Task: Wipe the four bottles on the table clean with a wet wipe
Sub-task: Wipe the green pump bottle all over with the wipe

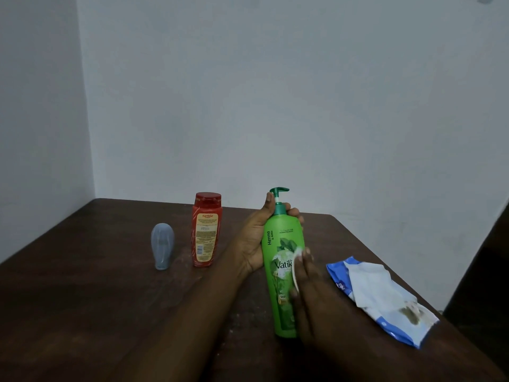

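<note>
Both forearms run in from the lower edge and are cut off there. The right hand [308, 299] lies flat on the front of the green pump bottle [281, 271], its grip spread with straight fingers pressing a white wet wipe [296, 264] onto the label. Only the wipe's curved left edge shows past the fingers, which also cover the end of the brand word. The left hand [254, 238] has its grip curled round the bottle's shoulder and neck, thumb up beside the pump. Whether the base touches the dark wooden desk [110, 299] is unclear. A glossy red bottle [205, 230] and a rounded matte grey bottle [162, 246] stand upright to the left, apart. A crinkled blue-and-white wipe pack [385, 296] lies on the right
</note>
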